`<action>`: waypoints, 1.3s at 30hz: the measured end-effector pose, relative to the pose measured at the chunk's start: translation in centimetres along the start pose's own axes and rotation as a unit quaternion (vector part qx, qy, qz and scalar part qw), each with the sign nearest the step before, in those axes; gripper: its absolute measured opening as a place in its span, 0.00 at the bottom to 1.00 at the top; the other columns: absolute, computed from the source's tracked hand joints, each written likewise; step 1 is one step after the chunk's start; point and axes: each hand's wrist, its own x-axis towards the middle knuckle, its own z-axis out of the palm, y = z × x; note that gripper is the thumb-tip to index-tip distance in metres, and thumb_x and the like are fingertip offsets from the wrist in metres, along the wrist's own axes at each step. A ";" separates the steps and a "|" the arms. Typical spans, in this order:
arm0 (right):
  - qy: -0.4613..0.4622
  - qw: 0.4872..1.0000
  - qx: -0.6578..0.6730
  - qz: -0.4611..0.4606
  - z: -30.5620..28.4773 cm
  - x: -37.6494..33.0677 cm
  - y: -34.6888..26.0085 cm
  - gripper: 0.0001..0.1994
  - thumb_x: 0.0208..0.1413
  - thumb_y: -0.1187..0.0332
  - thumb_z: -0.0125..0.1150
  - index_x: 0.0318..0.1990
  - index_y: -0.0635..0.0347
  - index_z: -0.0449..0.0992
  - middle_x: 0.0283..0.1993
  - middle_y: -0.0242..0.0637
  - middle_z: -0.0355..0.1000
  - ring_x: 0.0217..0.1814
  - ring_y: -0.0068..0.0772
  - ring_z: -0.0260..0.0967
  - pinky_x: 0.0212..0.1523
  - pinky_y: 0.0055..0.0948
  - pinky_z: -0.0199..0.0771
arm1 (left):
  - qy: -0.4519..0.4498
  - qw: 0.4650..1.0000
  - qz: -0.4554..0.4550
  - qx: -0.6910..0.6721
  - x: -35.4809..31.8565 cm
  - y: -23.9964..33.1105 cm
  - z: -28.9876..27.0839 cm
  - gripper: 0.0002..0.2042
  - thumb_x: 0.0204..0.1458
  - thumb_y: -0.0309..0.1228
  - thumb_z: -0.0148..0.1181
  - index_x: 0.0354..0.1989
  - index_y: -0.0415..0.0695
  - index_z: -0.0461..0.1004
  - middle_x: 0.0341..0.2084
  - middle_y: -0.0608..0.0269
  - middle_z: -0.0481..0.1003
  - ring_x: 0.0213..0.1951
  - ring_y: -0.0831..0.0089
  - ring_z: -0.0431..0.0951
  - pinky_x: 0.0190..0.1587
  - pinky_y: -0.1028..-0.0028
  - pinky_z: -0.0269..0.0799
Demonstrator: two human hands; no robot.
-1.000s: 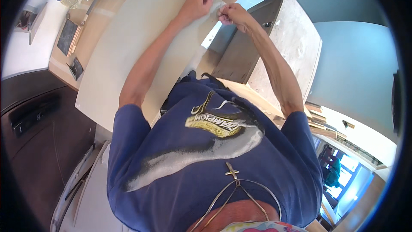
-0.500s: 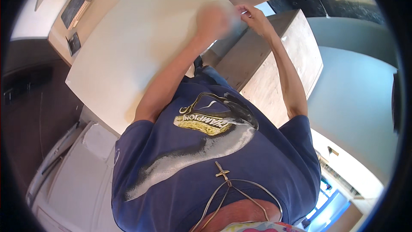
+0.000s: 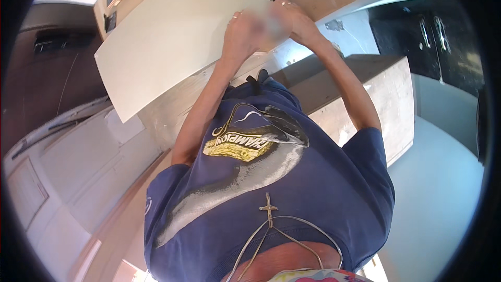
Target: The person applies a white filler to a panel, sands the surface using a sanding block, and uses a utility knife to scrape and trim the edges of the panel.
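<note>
My left hand (image 3: pixel 240 37) and my right hand (image 3: pixel 302 27) are raised close together beyond my chest, near the right corner of a large cream tabletop (image 3: pixel 172 42). Fingers of both hands curl in toward a smeared grey patch between them. Whatever is pinched there is too blurred to name. A ring shows on a finger of each hand. Both forearms reach forward from the short sleeves of a dark blue T-shirt (image 3: pixel 282 193), over which a cross pendant (image 3: pixel 269 209) hangs on a cord.
Right of my right forearm stands a wooden box-like unit (image 3: pixel 378 99) with a worn pale side. Past it is a glossy black cabinet (image 3: pixel 412 47) with metal handles. Dark brown furniture (image 3: pixel 52 78) stands at the left, with a whitish panelled surface (image 3: pixel 78 162) below it.
The view has swung, so the tabletop and wooden unit sit differently. My right hand, earlier with fingers pinched at the blurred patch's edge, now curls around its right side; both hands face each other.
</note>
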 end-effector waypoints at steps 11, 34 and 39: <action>-0.049 0.993 0.059 -0.088 2.6 2.7 -0.5 0.07 0.63 0.70 0.61 0.45 0.58 0.73 0.39 0.40 0.69 0.44 0.45 0.69 0.49 0.41 0.69 | 0.092 0.984 -0.134 -0.073 -2.0 -3.7 -1.3 0.06 0.57 0.27 0.66 0.36 0.38 0.77 0.31 0.53 0.77 0.31 0.61 0.78 0.35 0.64 0.75; 0.090 0.983 -0.068 0.144 2.5 -5.1 -4.5 0.08 0.57 0.64 0.67 0.41 0.56 0.81 0.40 0.40 0.76 0.46 0.48 0.75 0.46 0.44 0.73 | -0.065 0.962 -0.045 -0.261 0.6 -3.1 2.0 0.08 0.63 0.31 0.63 0.39 0.38 0.76 0.24 0.69 0.74 0.28 0.82 0.72 0.32 0.76 0.70; 0.168 0.947 -0.132 0.238 4.0 -6.8 -4.6 0.07 0.59 0.67 0.63 0.38 0.62 0.78 0.37 0.46 0.76 0.43 0.53 0.75 0.44 0.48 0.74 | -0.048 0.967 -0.012 -0.250 1.9 -1.3 5.5 0.09 0.62 0.32 0.64 0.38 0.37 0.78 0.24 0.64 0.77 0.26 0.79 0.74 0.32 0.75 0.71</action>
